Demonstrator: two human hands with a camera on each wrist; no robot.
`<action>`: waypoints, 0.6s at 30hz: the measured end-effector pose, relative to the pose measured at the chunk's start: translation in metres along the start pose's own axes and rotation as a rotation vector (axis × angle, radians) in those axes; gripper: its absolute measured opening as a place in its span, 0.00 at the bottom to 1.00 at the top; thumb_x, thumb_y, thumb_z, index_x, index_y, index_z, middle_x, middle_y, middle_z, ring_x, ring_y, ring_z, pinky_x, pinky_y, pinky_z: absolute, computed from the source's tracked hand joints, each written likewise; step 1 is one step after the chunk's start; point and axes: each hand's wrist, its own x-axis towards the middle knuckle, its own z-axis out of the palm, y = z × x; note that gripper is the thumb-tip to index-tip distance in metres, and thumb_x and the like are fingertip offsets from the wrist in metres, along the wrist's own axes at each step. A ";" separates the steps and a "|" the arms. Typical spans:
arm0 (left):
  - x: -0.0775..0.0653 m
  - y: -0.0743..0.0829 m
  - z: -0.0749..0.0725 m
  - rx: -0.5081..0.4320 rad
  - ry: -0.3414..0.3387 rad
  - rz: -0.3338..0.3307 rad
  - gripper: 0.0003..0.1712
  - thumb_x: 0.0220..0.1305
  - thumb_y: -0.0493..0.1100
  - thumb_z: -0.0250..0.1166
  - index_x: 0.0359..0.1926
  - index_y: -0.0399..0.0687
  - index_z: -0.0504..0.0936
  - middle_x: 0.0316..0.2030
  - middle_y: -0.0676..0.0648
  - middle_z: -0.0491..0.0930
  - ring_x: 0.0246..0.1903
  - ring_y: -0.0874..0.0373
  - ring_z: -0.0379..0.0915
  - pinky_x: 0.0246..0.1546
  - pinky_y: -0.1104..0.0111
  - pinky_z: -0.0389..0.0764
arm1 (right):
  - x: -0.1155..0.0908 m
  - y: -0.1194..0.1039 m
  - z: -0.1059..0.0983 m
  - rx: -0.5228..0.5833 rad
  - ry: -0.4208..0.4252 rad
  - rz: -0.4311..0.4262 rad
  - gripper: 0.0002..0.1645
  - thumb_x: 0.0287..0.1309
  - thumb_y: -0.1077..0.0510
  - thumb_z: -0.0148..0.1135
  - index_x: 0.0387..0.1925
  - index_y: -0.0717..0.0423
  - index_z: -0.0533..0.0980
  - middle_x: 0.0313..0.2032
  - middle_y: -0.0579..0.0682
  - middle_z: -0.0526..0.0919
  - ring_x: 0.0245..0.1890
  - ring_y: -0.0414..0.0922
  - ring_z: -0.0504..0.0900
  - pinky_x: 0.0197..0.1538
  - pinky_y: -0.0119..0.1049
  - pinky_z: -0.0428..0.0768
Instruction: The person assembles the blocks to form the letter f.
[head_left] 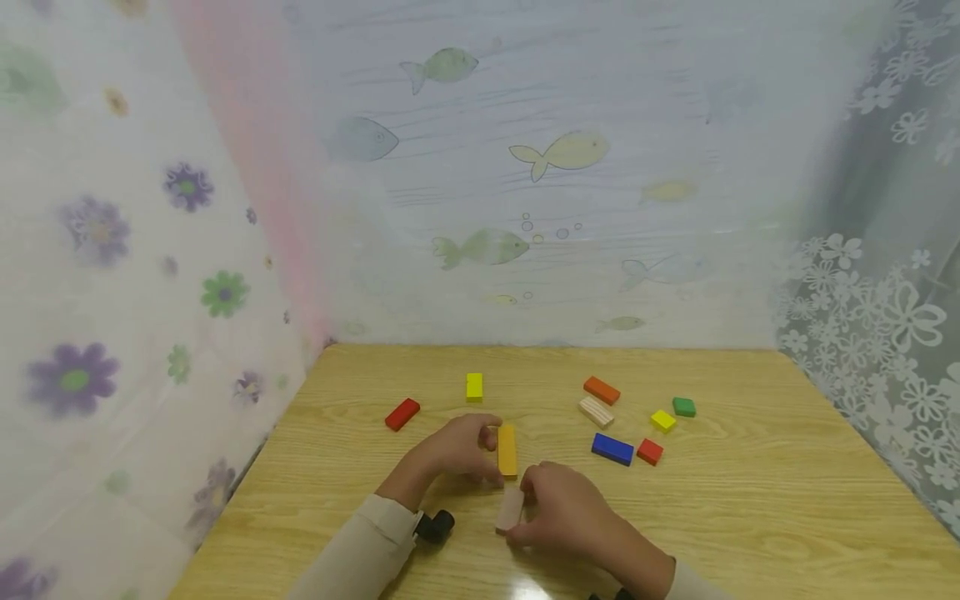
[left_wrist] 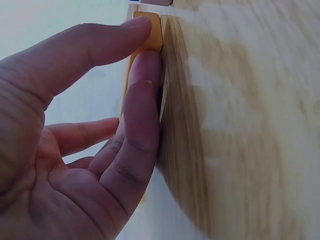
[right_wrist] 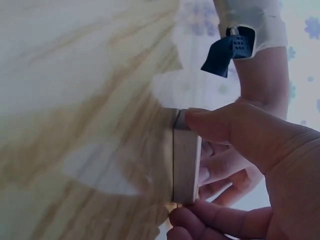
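Observation:
An orange block (head_left: 507, 452) lies lengthwise on the table, pointing away from me. My left hand (head_left: 459, 448) is at its left side, the thumb (left_wrist: 135, 31) on the near end and the index finger reaching toward the far end. Just nearer to me, slightly tilted from the orange block's line, is a pale wooden block (head_left: 510, 510). My right hand (head_left: 564, 510) pinches it lengthwise, with the thumb (right_wrist: 210, 122) on its near end and fingertips at its far end. In the right wrist view the pale block (right_wrist: 186, 162) stands on its narrow side against the tabletop.
Beyond my left hand lie a long red block (head_left: 402, 414) and a yellow one (head_left: 474, 387). Right of the hands are a blue block (head_left: 612, 449), small red (head_left: 650, 452), yellow (head_left: 663, 421) and green (head_left: 684, 407) blocks, a natural wood block (head_left: 596, 412) and an orange-red one (head_left: 602, 390).

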 end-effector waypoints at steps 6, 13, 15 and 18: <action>0.001 0.000 0.000 0.011 0.011 0.012 0.54 0.41 0.41 0.86 0.71 0.39 0.71 0.39 0.50 0.78 0.24 0.59 0.76 0.29 0.66 0.79 | -0.002 0.003 -0.004 0.023 0.011 -0.042 0.32 0.37 0.37 0.84 0.41 0.53 0.86 0.38 0.43 0.86 0.39 0.40 0.82 0.43 0.41 0.82; -0.002 0.004 0.003 0.067 0.028 0.047 0.53 0.39 0.43 0.86 0.68 0.37 0.73 0.39 0.51 0.78 0.23 0.61 0.73 0.28 0.68 0.78 | -0.007 0.008 -0.007 0.048 0.005 -0.078 0.31 0.39 0.38 0.82 0.43 0.52 0.87 0.36 0.39 0.86 0.38 0.38 0.82 0.43 0.37 0.81; -0.003 0.005 0.004 0.090 0.032 0.057 0.52 0.39 0.44 0.86 0.67 0.38 0.74 0.39 0.52 0.78 0.24 0.62 0.71 0.30 0.69 0.77 | -0.009 0.009 -0.009 0.058 0.005 -0.088 0.31 0.40 0.39 0.82 0.44 0.52 0.87 0.37 0.39 0.87 0.38 0.37 0.82 0.42 0.36 0.81; -0.005 0.006 0.005 0.110 0.033 0.075 0.52 0.37 0.45 0.86 0.66 0.39 0.75 0.40 0.52 0.79 0.24 0.62 0.71 0.32 0.70 0.77 | -0.011 0.010 -0.012 0.066 0.006 -0.097 0.31 0.41 0.39 0.82 0.45 0.51 0.87 0.38 0.40 0.88 0.39 0.38 0.83 0.41 0.35 0.81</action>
